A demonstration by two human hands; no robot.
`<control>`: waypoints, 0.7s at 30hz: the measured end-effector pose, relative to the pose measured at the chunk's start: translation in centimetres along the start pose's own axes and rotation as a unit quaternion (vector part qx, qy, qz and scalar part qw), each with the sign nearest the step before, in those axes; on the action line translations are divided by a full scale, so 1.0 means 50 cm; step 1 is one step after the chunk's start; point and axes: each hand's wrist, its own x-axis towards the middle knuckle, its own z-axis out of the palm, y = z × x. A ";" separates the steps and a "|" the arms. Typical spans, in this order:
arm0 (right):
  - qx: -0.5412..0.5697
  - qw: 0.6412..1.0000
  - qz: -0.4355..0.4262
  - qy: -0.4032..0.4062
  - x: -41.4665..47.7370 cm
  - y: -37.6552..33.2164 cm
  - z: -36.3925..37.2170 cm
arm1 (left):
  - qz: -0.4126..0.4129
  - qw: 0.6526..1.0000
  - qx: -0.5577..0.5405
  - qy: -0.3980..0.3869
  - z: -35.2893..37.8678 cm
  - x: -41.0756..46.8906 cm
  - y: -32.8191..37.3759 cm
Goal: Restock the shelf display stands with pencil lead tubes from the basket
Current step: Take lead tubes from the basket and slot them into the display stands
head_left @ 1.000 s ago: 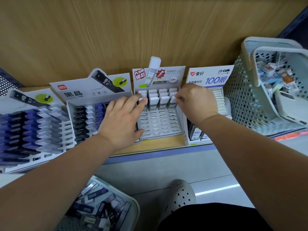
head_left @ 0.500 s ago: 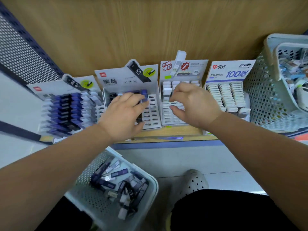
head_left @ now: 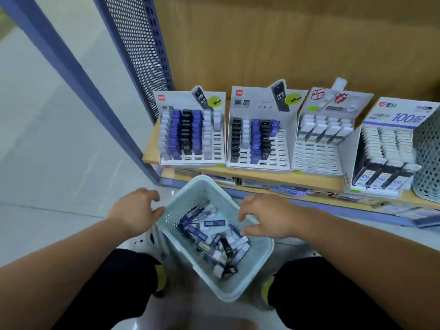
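— What are the fingers doing?

— The left hand (head_left: 135, 211) hangs at the outer left side of the basket (head_left: 188, 201). Its fingers are loosely curled and a little apart, with nothing in them. The thumb lies just beside the rim, and I cannot tell whether it touches

— And the other?

— The right hand (head_left: 266, 216) is over the basket's inside, palm down, fingers bent and spread, thumb apart from the forefinger. It holds nothing. The tips are close above the pencil lead tubes (head_left: 214, 236), but I cannot tell whether they touch them

— Describe the basket

— Pale green plastic, rectangular with rounded corners, walls pierced with small round holes. It sits low between the person's legs (head_left: 119, 282), below the wooden shelf (head_left: 273, 177). The tubes lie loose in a heap on its bottom: slim flat cases in dark blue, black and frosted white

— And on the shelf?

— Four white card stands side by side, each a sloped panel with rows of slots. The leftmost display stand (head_left: 190, 136) is nearly full of blue, black and frosted tubes. The second display stand (head_left: 259, 139) is filled on its left columns, with open slots on its right. The third display stand (head_left: 319, 148) holds white-capped tubes in its upper rows only. The rightmost display stand (head_left: 381, 151) is packed with white-capped tubes. A second perforated basket (head_left: 426, 158) stands just beside it
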 end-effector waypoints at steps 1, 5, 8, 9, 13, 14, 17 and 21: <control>0.021 1.000 0.014 -0.010 0.012 -0.007 0.007 | -0.079 0.991 -0.070 -0.079 0.025 -0.004 -0.015; 0.083 0.994 0.058 -0.037 0.083 -0.028 0.045 | -0.186 0.894 -0.348 -0.214 0.088 -0.014 -0.019; 0.127 0.987 0.078 -0.056 0.155 -0.037 0.088 | -0.178 0.891 -0.383 -0.166 0.106 0.010 -0.003; 0.142 0.985 0.084 -0.060 0.179 -0.040 0.104 | -0.169 0.906 -0.363 -0.139 0.110 0.024 -0.005; 0.141 0.982 0.088 -0.088 0.272 -0.045 0.182 | -0.129 0.923 -0.353 -0.079 0.124 0.059 -0.028; 0.143 0.982 0.089 -0.090 0.295 -0.045 0.200 | -0.129 0.913 -0.380 -0.078 0.127 0.062 -0.032; 0.144 0.984 0.088 -0.052 0.359 -0.038 0.234 | -0.110 0.899 -0.420 -0.059 0.138 0.065 -0.040; 0.135 0.988 0.066 -0.032 0.415 -0.014 0.259 | -0.106 0.896 -0.428 -0.048 0.152 0.064 -0.039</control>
